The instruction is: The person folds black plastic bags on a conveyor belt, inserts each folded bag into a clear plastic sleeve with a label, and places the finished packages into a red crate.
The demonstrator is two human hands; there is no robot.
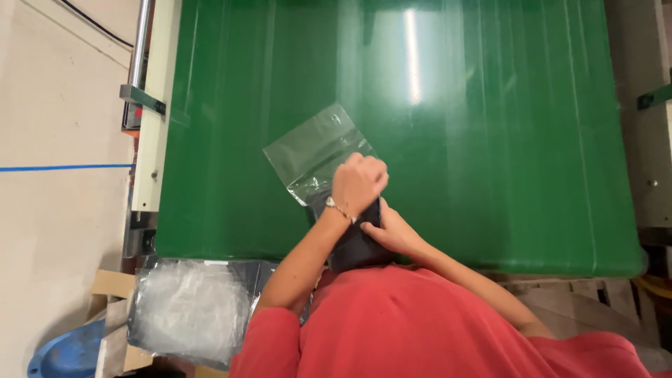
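**Dark item entering clear bag**

Head view: as the left hand point(358, 183) closes on the clear plastic bag point(316, 150) mouth, the right hand point(395, 234) grips the dark folded item point(353, 245); bag extends away, up-left, on the green belt point(490, 140).

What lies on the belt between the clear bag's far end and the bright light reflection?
Nothing: in the head view, only bare green belt separates the clear bag from the reflection.
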